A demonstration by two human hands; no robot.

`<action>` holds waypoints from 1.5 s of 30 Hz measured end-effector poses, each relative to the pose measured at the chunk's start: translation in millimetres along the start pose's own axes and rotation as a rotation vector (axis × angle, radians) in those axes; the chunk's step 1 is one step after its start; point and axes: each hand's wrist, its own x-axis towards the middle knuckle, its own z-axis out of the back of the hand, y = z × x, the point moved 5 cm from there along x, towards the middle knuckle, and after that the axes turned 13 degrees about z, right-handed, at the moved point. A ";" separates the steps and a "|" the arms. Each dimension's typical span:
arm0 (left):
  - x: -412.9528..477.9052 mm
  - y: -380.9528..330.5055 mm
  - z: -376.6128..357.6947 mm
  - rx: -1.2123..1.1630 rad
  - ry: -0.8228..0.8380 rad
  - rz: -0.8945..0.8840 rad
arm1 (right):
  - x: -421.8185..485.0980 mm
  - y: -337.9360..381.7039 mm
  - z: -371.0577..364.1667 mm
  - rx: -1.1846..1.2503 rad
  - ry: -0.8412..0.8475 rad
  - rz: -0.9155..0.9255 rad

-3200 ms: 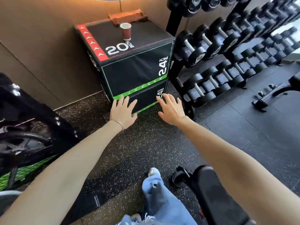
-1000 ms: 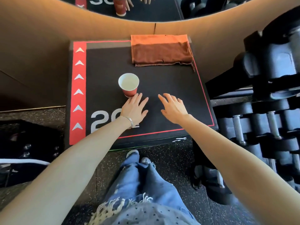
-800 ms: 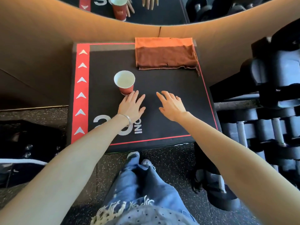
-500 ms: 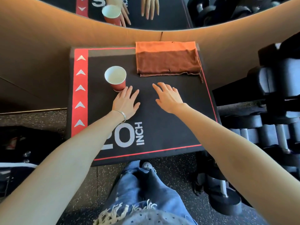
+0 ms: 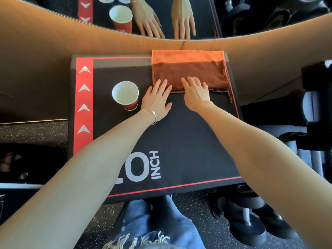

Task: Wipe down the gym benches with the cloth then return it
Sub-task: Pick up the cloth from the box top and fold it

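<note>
Lying folded at the box's [image 5: 179, 133] far edge, the cloth [image 5: 190, 69] sits under the fingertips of both flat, open, empty hands, left hand [image 5: 156, 100] and right hand [image 5: 196, 93].

Tan wall [image 5: 45, 56] straight ahead, warmly lit, with a mirror [image 5: 242, 13] above it. Dark speckled rubber floor [image 5: 32, 135] below. Black plyo box [image 5: 188, 141] with red arrow stripe pushed against the wall. Dumbbell rack [image 5: 316, 108] on the right, dumbbells [image 5: 251, 229] low beside it.
</note>
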 end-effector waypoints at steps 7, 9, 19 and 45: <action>23.4 -3.7 0.2 -0.023 0.044 -0.004 | 5.9 -27.1 -15.5 0.077 0.049 -0.051; 22.4 -6.4 -1.5 -0.021 0.032 0.005 | 3.3 -27.8 -17.7 0.097 -0.007 -0.040; 13.9 -11.9 4.1 0.044 -0.085 -0.049 | -8.4 -26.6 -10.6 -0.060 -0.080 0.029; -152.9 -8.6 -11.7 -0.062 -0.295 -0.187 | -168.9 64.7 -56.2 -0.074 -0.488 0.063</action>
